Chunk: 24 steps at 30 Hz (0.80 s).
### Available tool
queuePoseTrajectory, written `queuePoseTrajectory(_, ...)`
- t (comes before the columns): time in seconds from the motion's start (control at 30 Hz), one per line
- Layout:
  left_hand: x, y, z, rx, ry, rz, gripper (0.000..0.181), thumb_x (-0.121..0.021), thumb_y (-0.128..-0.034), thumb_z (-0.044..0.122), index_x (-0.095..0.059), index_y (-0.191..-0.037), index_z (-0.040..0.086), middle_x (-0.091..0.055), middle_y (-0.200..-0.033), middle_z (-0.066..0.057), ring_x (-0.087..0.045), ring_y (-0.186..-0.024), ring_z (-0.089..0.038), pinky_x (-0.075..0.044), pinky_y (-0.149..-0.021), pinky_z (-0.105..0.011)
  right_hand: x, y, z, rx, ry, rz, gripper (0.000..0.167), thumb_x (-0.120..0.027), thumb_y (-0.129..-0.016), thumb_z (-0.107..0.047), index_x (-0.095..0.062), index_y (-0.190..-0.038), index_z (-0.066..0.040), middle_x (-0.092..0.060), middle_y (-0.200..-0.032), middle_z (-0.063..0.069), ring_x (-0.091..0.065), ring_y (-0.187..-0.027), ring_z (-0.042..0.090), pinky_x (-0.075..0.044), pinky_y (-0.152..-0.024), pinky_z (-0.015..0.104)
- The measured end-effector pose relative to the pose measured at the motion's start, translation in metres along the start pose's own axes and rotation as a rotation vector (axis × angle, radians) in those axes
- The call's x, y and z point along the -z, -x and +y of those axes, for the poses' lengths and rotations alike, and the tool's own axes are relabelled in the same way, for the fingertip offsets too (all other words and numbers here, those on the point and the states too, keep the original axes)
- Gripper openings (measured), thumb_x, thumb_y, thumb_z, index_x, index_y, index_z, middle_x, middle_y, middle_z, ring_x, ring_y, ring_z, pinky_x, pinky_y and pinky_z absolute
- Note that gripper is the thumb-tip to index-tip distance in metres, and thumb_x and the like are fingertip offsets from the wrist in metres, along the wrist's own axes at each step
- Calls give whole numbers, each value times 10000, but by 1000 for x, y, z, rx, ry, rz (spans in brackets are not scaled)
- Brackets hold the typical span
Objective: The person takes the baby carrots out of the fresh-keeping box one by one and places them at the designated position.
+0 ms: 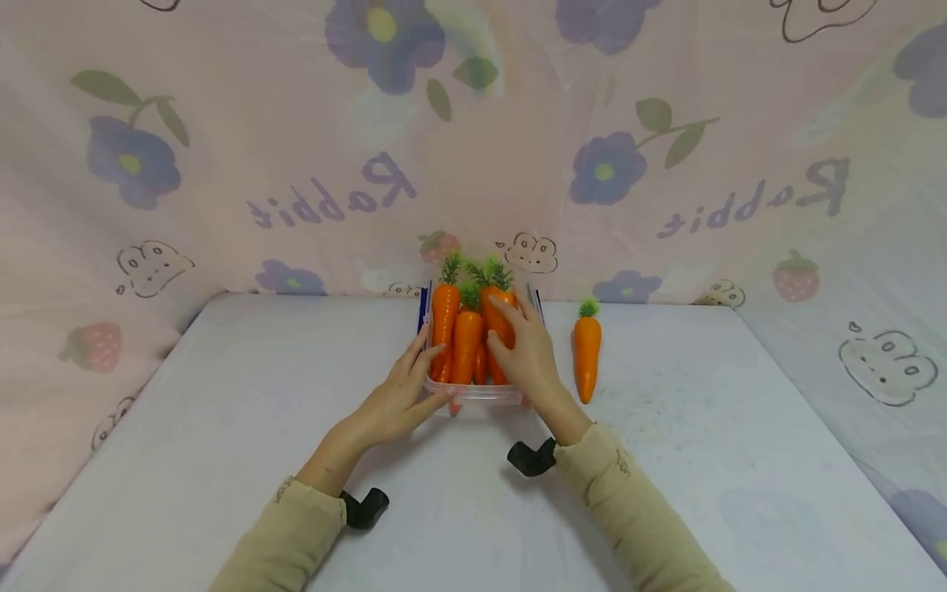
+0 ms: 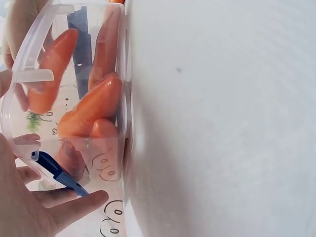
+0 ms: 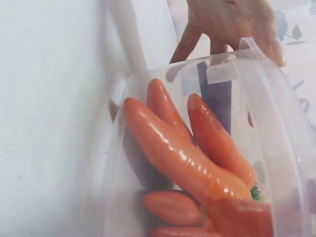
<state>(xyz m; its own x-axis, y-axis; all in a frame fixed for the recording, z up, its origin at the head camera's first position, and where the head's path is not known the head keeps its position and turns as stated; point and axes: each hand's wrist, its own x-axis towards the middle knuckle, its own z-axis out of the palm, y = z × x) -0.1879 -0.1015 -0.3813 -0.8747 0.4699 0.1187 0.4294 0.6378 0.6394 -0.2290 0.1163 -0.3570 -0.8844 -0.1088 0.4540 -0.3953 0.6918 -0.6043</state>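
Observation:
A clear plastic box (image 1: 488, 396) full of orange toy carrots (image 1: 466, 341) with green tops stands at the far middle of the table. My left hand (image 1: 395, 403) rests against its near left corner, thumb along the front and fingers extended along the side. In the left wrist view those fingers lie beside a blue latch (image 2: 61, 174). Over the right side of the box, my right hand (image 1: 531, 355) has thumb and fingers around a carrot (image 1: 500, 322); the palm hides part of it. Through the wall in the right wrist view, several carrots (image 3: 182, 160) lie at angles.
One carrot (image 1: 588, 349) lies on the white table (image 1: 666, 460), right of the box. A patterned cloth (image 1: 488, 164) hangs behind the table's back edge. Black curved pieces (image 1: 531, 458) stick out by both sleeves.

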Motion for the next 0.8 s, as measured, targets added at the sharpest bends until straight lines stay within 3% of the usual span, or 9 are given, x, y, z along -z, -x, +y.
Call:
queuePoseTrajectory(0.17,-1,1,0,-13,-5,4,707,-477,-966,506,-267,-1508,104,109,-1620,9,-100,-1476,-329,-342,-1041,-630,-1,3,1,45,-39,74,451,-632,-892,-126,-568,-1338,-116,-330,-1537,147,-372,-1372,371,-391,-1050,544)
queuePoseTrajectory(0.37,1,0,0,-2,-23,6,697,-479,-969,495,-262,-1509,110,110,-1620,-8,-91,-1477,-325,-340,-1047,-623,2,1,1,94,-105,136,460,-637,-889,-142,-565,-1344,-131,-345,-1527,151,-452,-1312,361,-490,-953,499)
queuePoseTrajectory(0.5,2,-1,1,-24,-14,17,697,-493,-969,476,-270,-1504,89,108,-1621,-40,-92,-1476,-339,-325,-1055,-625,9,0,1,100,-107,169,464,-646,-885,-150,-570,-1343,-148,-362,-1518,140,-621,-970,288,-555,-735,369)
queuePoseTrajectory(0.63,2,0,2,-25,-10,12,700,-506,-967,462,-268,-1504,81,106,-1620,-50,-91,-1475,-342,-316,-1063,-624,17,-1,5,96,-104,189,455,-650,-881,-147,-581,-1331,-138,-372,-1514,127,-545,-647,227,-450,-550,213)
queuePoseTrajectory(0.7,2,1,2,-20,-12,12,699,-508,-966,460,-268,-1503,83,104,-1621,-55,-94,-1475,-344,-319,-1062,-622,22,-1,8,101,-113,205,449,-651,-877,-132,-588,-1321,-117,-384,-1503,146,-576,-691,234,-446,-570,165)
queuePoseTrajectory(0.8,1,2,2,-21,-8,10,695,-507,-968,453,-268,-1503,78,105,-1620,-60,-95,-1474,-347,-322,-1059,-622,29,-2,12,98,-136,231,449,-657,-867,-96,-592,-1312,-87,-393,-1490,179,-633,-889,277,-493,-647,181)
